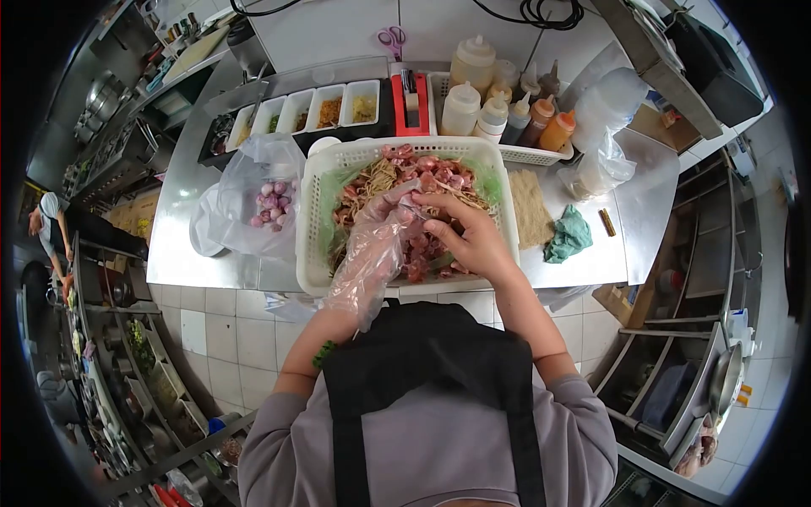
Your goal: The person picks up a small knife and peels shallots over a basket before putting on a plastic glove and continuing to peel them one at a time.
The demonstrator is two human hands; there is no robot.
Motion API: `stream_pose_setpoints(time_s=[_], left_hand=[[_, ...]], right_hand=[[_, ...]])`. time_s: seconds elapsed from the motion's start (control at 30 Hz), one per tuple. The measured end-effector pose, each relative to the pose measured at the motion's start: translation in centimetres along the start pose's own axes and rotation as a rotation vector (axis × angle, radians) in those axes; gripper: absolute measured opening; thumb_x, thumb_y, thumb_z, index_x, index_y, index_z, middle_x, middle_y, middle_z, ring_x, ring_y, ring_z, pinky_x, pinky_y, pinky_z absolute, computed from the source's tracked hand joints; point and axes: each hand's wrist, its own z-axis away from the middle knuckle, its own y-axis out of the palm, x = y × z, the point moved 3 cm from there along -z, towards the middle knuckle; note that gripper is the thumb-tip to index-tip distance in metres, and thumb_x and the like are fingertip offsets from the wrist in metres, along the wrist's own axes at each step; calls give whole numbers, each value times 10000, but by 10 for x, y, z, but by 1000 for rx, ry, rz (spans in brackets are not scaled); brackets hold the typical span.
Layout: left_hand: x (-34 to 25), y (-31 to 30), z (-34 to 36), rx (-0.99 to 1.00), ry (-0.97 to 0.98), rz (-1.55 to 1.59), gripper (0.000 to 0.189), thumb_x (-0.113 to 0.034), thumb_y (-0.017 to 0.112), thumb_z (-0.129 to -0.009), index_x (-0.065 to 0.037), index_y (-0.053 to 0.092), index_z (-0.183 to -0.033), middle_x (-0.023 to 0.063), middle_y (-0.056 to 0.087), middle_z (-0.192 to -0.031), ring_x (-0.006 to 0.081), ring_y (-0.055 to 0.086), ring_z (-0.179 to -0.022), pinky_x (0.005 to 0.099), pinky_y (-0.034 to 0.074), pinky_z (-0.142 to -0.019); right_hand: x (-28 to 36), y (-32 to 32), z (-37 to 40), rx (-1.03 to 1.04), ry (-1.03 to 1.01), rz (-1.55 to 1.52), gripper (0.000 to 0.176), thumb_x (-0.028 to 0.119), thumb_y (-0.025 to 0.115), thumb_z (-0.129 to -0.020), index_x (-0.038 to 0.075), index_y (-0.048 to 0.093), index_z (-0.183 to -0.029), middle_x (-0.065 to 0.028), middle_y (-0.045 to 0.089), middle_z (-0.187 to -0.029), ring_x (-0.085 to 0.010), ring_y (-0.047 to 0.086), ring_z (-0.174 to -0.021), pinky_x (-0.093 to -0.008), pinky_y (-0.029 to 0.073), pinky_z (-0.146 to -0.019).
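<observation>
My left hand (377, 221) wears a loose clear plastic glove that reaches past the wrist. Its fingers are stretched out toward the right, with their tips partly hidden. My bare right hand (470, 232) pinches the glove's plastic (414, 205) at those fingertips. Both hands are above a white perforated basket (309, 253) lined with a green bag (328, 203). Inside lie pieces of raw reddish meat (422, 250) and thin tan strands (376, 179) that look like roots or dried stems.
Shallots (272, 206) sit in a plastic bag (241, 182) at left. Behind are seasoning tubs (363, 103), a red-framed holder (411, 127) and sauce bottles (460, 110). At right lie a brown cloth (530, 207) and a green cloth (568, 234). Another person (52, 228) stands far left.
</observation>
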Motion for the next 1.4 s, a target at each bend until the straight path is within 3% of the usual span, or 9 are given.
stream_pose_setpoints(time_s=[0.13,0.27,0.47,0.53,0.7,0.77,0.93,1.17,1.4], left_hand=[[2,-6,0,-9,-43,-47,350,-96,677,-802,-31,585,-1133,51,606,-1032,126,605,-869,256,531,-717],[1,-2,0,-20,-36,-86,325,-69,664,-805,-29,586,-1118,50,613,-990,117,591,-869,255,523,-727],[-5,-1,5,52,57,-215,307,17,628,-796,-7,566,-1095,69,604,-986,144,608,-834,289,545,-764],[-7,-1,6,65,76,-226,305,31,626,-788,-11,565,-1084,71,600,-993,143,604,-842,292,542,-766],[-14,8,9,101,129,-225,317,62,630,-763,-24,559,-1060,75,585,-1019,148,586,-885,309,531,-798],[-17,12,10,27,70,-164,305,89,672,-712,-16,590,-987,25,569,-852,101,552,-792,241,489,-760],[-16,8,11,33,73,-184,312,25,664,-748,-21,572,-1043,45,577,-933,126,569,-844,272,510,-775],[-19,14,11,-48,26,-231,288,-27,636,-806,-17,563,-1084,38,586,-981,109,574,-864,263,511,-762],[-14,4,8,20,109,-252,287,-11,634,-805,-20,567,-1084,46,587,-1000,110,574,-874,234,492,-765]], right_hand=[[-9,6,-3,-129,-150,79,250,80,600,-841,39,583,-1087,-118,639,-1031,-250,627,-901,-309,466,-786],[-12,4,-4,-114,-141,107,226,87,614,-834,15,578,-1046,-125,637,-1042,-241,628,-907,-302,466,-778],[-20,-4,-6,-48,-33,-299,164,117,612,-864,27,593,-999,-11,615,-793,-94,552,-692,-240,429,-610],[-20,-6,-4,120,231,-592,142,140,604,-882,54,598,-995,51,497,-690,-23,412,-587,-189,322,-504],[-19,-7,-4,138,281,-700,141,158,601,-887,68,584,-995,52,463,-677,-10,334,-510,-184,230,-441],[-21,-7,-4,151,303,-740,140,161,600,-888,71,578,-993,48,467,-679,-13,329,-495,-187,222,-430],[-26,-9,-6,120,378,-992,129,167,579,-901,79,565,-994,44,456,-663,-15,311,-475,-183,206,-403],[-5,-13,-6,48,239,-344,320,107,596,-873,76,541,-1187,37,481,-696,-54,400,-584,-198,341,-525],[-1,-2,-5,-7,30,-106,319,84,618,-841,55,566,-1155,-49,600,-821,-122,514,-727,-267,441,-723]])
